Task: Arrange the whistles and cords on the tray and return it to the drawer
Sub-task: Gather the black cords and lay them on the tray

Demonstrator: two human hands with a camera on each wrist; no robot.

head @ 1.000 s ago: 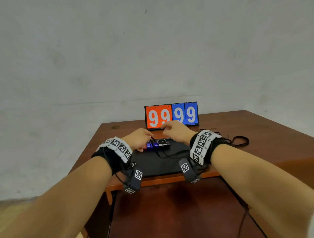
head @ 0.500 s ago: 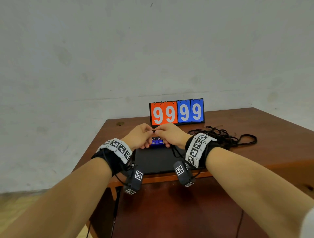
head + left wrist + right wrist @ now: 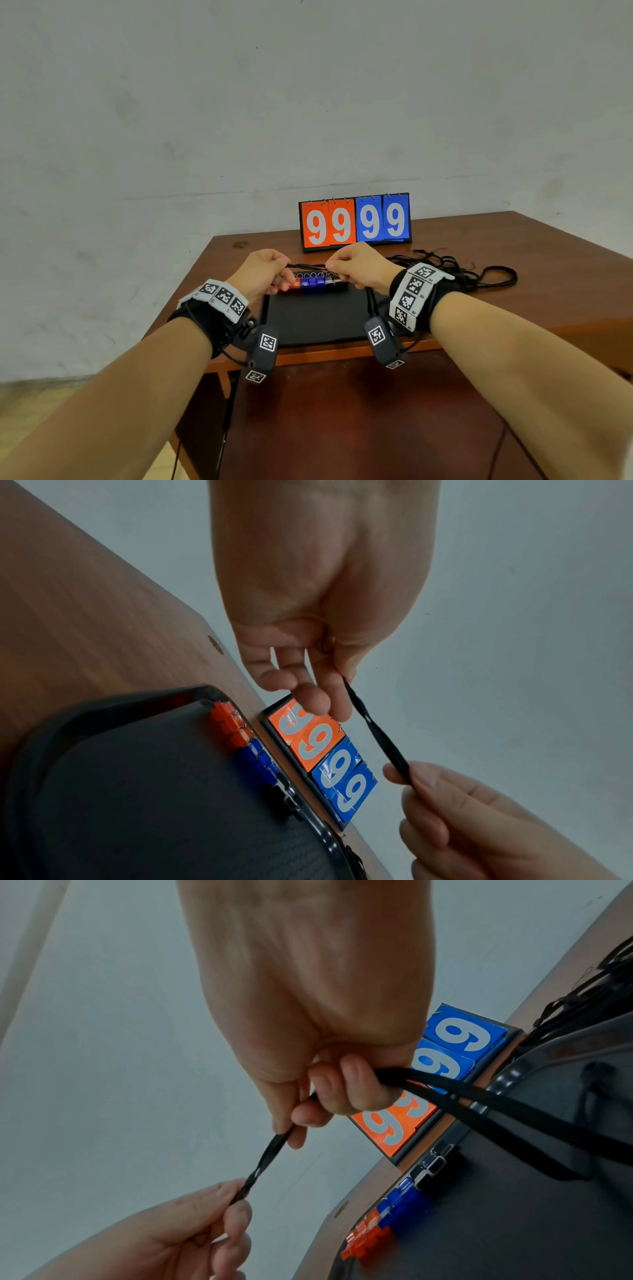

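Observation:
A black tray (image 3: 315,322) lies on the wooden desk near its front edge. Along its far rim stands a row of whistles (image 3: 313,281), red, blue and black, also seen from the left wrist (image 3: 246,748) and the right wrist (image 3: 394,1207). Above that row a black cord (image 3: 308,266) is stretched between both hands. My left hand (image 3: 263,270) pinches one end between thumb and finger (image 3: 346,680). My right hand (image 3: 356,270) grips the other end (image 3: 342,1091); the cord's loop trails down from it over the tray (image 3: 514,1115).
A flip scoreboard (image 3: 354,222) showing 99 99 stands behind the tray. A tangle of black cords (image 3: 455,274) lies on the desk to the right of the tray. The dark drawer front (image 3: 359,411) is below the desk edge.
The hands came together over the whistle row, took hold of a cord, and have now drawn apart, pulling it taut. The head view has shifted slightly.

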